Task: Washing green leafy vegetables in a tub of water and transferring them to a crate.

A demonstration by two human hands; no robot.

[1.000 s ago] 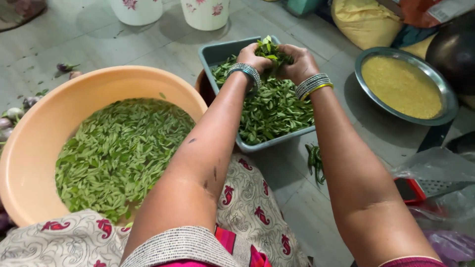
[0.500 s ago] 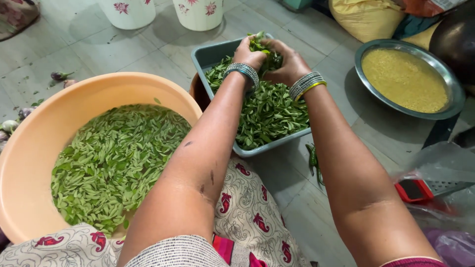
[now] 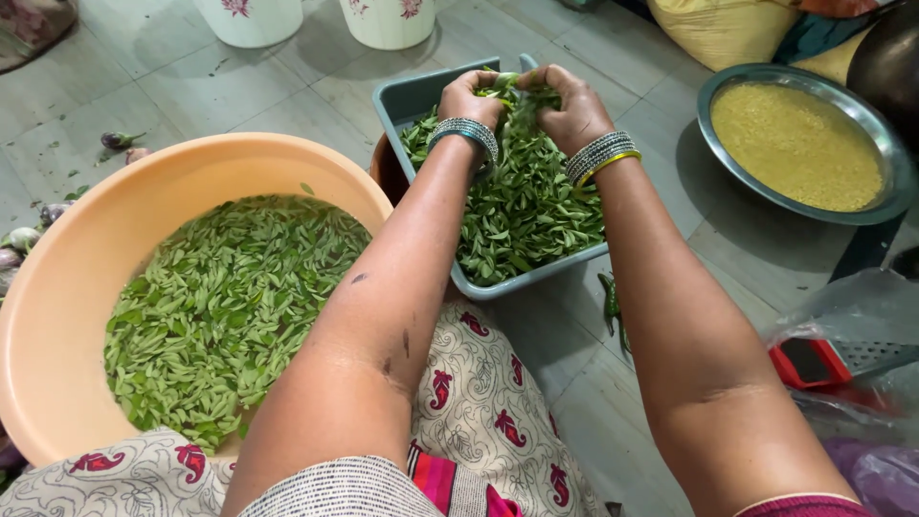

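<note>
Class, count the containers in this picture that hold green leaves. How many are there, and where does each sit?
2. The orange basin sits at the left beside the person's knee; the grey tray lies ahead, under both hands. Others may lie out of view.

Sprig of green leaves (image 3: 512, 91): small, dark green, bunched and lifted just above the far end of the grey rectangular tray (image 3: 397, 105). Tray sits on the tiled floor, angled, heaped with loose dark green leaves (image 3: 526, 211) (piled thickest mid-tray, near rim at front edge).
</note>
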